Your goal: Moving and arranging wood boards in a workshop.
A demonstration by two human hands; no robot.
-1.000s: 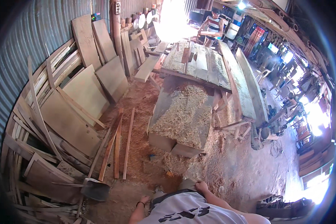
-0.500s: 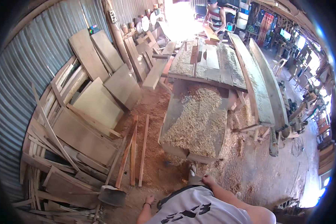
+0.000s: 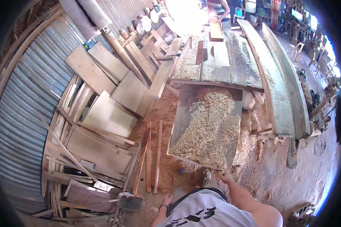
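Observation:
A broad flat panel (image 3: 180, 117) heaped with pale wood shavings (image 3: 208, 130) lies in front of me, below the far worktable. My right hand (image 3: 226, 177) is low beside the panel's near right corner, its fingers looking curled. Whether it touches the edge I cannot make out. My left hand (image 3: 166, 200), with a dark band at the wrist, hangs at my left side near a dark dustpan-like scoop (image 3: 129, 202). Its fingers are too small and foreshortened to read. Neither hand visibly holds anything.
Sheets of plywood (image 3: 111, 113) and wood strips lean on the corrugated wall at left. Thin reddish sticks (image 3: 158, 157) stand left of the panel. Two long planks (image 3: 276, 98) rest at right. Behind the worktable (image 3: 235, 68) another person (image 3: 218, 11) handles a board (image 3: 216, 32).
My view has tilted and shifted, with a whitish roll coming in at upper left. My right hand is now closer to the panel's near corner. The other person's arm has moved.

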